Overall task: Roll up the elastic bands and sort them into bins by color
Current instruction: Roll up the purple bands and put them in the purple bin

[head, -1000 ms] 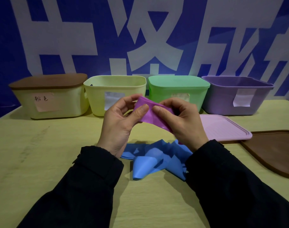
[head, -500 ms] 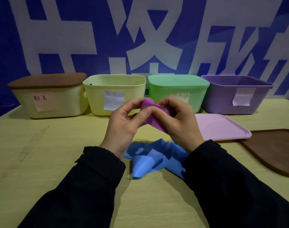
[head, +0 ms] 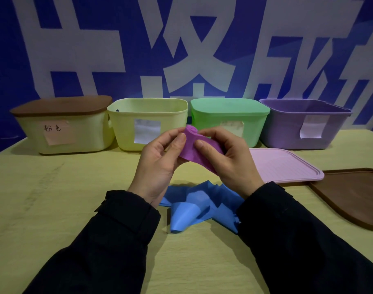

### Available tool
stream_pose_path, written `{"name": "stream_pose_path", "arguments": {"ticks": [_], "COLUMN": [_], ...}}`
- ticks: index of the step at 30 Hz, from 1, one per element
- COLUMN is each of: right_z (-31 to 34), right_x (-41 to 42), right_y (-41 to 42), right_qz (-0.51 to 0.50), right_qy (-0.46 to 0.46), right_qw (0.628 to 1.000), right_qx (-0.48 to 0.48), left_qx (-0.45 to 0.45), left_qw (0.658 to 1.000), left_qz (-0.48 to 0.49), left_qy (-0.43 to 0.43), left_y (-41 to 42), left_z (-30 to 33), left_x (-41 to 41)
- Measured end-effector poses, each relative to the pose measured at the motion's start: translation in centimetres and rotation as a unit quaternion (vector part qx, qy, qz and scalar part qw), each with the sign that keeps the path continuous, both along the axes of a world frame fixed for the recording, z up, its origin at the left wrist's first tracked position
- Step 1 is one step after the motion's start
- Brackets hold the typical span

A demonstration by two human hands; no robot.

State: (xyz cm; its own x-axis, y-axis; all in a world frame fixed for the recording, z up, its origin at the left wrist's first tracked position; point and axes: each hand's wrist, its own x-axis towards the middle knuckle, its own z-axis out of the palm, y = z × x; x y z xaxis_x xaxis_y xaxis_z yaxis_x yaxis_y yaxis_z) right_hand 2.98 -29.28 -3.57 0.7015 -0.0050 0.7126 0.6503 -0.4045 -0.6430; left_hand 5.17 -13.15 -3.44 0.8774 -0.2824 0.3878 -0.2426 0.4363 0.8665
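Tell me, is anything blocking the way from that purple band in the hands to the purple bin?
Nothing visible does. The purple elastic band, partly rolled, is held between the left hand and right hand. The purple plastic bin at the far right stands open; its pink lid lies flat on the table in front, low enough to pass over.

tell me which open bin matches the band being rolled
The purple bin, far right. It and the yellow bin are lidless, but only it matches the purple band.
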Motion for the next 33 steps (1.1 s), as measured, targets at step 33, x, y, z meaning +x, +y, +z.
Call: {"name": "stream_pose_path", "arguments": {"ticks": [33], "right_z": [1.3], "right_x": [-0.5], "right_y": [-1.0], "right_qz": [0.067], "right_qy": [0.124], "right_qw": [0.984], "right_qx": [0.111], "left_qx": [0.099], "left_qw": [0.993], "left_qz": [0.057], "left_qy": [-0.041], "left_y": [1.3], "left_z": [0.3], "left_x": [0.8]}}
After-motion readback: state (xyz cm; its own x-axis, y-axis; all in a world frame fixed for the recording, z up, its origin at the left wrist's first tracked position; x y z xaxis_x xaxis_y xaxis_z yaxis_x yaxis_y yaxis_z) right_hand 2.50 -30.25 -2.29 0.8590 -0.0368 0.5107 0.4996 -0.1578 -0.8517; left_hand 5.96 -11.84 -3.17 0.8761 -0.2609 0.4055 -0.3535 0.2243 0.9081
